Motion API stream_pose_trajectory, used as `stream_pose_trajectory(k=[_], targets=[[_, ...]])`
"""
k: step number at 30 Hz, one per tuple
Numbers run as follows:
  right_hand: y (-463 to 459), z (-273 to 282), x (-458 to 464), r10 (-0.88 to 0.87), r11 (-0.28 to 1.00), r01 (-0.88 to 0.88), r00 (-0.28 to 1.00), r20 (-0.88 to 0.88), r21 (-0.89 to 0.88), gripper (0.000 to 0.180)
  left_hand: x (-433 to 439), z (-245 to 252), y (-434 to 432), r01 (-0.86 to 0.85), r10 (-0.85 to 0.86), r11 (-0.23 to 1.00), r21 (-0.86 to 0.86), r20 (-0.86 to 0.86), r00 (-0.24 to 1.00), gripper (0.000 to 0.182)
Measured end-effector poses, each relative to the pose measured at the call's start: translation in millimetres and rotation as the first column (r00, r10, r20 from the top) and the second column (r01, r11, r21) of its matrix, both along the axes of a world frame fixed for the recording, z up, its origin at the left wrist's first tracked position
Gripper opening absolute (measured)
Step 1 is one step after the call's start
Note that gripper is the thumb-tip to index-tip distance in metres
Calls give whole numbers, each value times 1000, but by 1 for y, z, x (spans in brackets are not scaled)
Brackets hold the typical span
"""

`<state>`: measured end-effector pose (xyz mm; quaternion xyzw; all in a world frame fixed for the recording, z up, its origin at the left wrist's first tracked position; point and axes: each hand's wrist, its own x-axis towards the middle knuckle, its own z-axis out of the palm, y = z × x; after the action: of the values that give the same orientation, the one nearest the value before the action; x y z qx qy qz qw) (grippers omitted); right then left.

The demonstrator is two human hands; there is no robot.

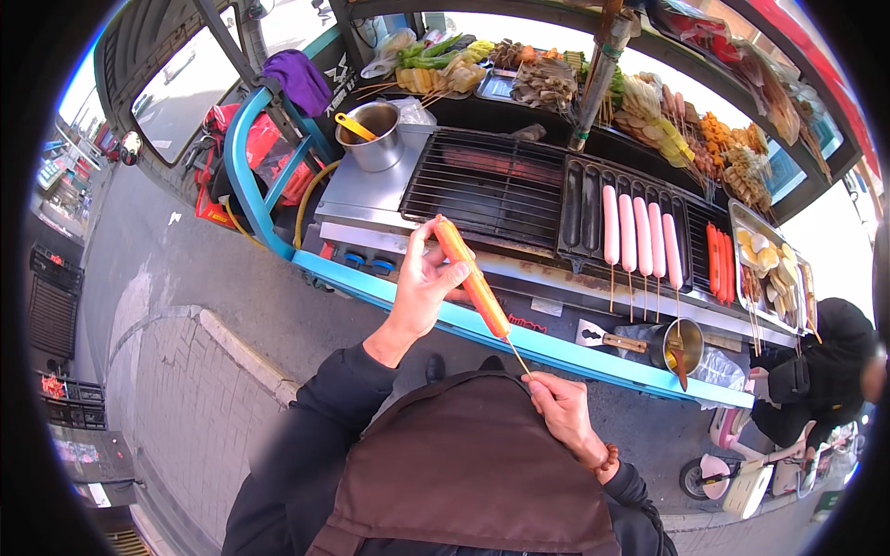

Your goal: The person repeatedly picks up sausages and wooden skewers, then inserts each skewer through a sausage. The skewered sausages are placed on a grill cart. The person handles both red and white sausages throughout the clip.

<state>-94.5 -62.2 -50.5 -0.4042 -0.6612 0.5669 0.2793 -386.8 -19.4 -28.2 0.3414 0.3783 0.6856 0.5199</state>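
Note:
My left hand grips a browned sausage around its upper half, the thumb lying across it. A thin wooden skewer runs out of the sausage's lower end, and my right hand pinches the skewer's far end. Beyond my hands lies a black wire grill grate. To its right, several pale pink sausages on skewers rest in a grooved black sausage mould. Several red sausages lie on a grate farther right.
A steel pot with a yellow-handled utensil stands at the grill's left. A blue metal rail crosses before me. A scraper and a metal cup with a brush are at the right, near a steel food tray. A person is beyond.

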Motion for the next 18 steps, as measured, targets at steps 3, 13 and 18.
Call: stream_pose_trajectory(k=[3,13,18], targets=[[2,2,-5,-14,1000,14,1000,-20,9,16,6,0,0,24,-24,1000,-12,11,1000,69],[6,8,-14,-22,993,20,1000,15,117,17,21,-2,-6,65,-64,997,-41,27,998,67],[10,9,-18,-32,973,24,999,31,231,16,27,-4,-10,63,-62,997,-34,32,998,66]])
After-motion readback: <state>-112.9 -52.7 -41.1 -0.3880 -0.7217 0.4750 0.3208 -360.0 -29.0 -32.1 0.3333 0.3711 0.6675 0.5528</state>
